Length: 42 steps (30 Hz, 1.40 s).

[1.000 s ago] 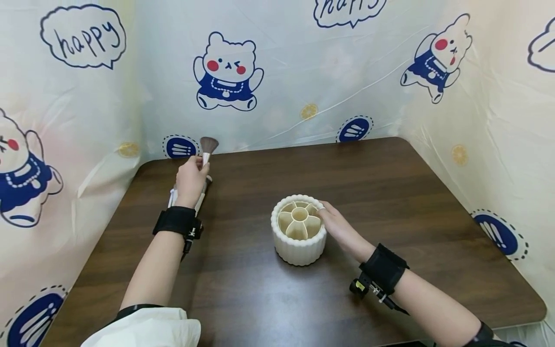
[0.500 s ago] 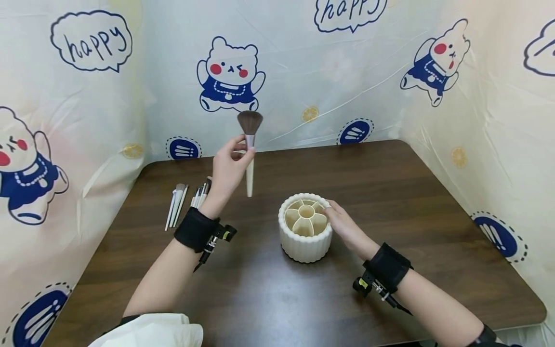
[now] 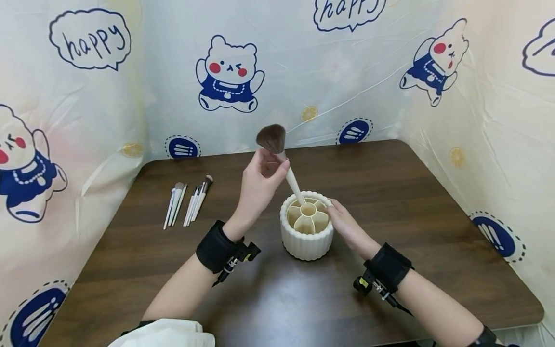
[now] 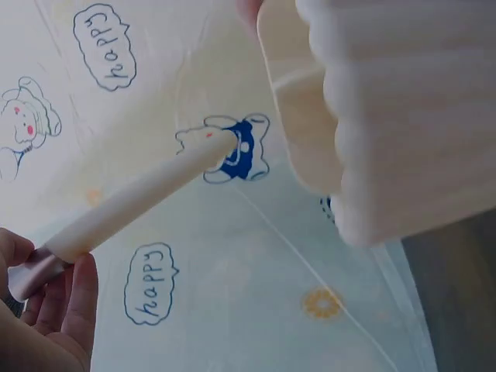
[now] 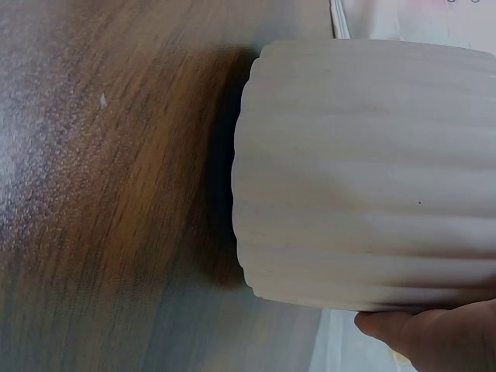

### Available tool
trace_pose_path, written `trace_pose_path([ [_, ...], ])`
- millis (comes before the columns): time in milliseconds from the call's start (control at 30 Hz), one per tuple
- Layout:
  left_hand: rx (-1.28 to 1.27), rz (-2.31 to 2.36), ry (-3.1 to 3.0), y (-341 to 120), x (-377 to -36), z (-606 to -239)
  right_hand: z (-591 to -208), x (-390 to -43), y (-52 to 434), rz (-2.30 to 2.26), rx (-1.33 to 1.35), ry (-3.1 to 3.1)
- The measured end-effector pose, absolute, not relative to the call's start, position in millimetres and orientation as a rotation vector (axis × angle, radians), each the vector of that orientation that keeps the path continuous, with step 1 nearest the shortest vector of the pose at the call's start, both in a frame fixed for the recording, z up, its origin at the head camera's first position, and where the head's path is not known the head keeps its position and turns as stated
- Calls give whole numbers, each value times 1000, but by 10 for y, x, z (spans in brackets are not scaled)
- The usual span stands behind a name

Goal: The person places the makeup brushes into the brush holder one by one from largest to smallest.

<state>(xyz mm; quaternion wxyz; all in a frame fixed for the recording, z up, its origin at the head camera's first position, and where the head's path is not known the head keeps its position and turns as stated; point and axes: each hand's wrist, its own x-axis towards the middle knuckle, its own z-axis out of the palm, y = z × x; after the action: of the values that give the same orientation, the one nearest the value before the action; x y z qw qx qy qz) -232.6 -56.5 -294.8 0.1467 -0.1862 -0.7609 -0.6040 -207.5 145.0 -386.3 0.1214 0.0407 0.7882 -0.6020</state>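
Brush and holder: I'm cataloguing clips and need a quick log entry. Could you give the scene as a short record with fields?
Left hand: pinches the large brush just below its bristles
Large brush pose: tilted, bristles up, handle pointing down toward the holder
Handle tip: appears outside the holder in the left wrist view
Holder: upright on the table; round centre compartment ringed by others
Right hand: touches the holder's right side
Loose brushes: two groups lying on the table, left of the holder

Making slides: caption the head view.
Left hand holds a brown-bristled white brush handle-down above a round fluted cream holder.
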Motion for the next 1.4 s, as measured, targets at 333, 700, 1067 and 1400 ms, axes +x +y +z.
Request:
trace_pose_path([
  [333,-625,-1709,-2300,-485,-2300,-3156,-3886,-2083,1440,-1795,82,2294],
  [700,-594,-1735,-2408,-460,-2283,-3400,-3889,-2080,1443,-1793,82,2292],
  [1067,-665,-1745,-2417,-410,-2237,-3607,-3912,-2091,1409,-1821,103,2297],
  [1400,-691,-1705,-2467,-430,-2224,-3672,-3896,-2071,1397,-1821,83,2285],
])
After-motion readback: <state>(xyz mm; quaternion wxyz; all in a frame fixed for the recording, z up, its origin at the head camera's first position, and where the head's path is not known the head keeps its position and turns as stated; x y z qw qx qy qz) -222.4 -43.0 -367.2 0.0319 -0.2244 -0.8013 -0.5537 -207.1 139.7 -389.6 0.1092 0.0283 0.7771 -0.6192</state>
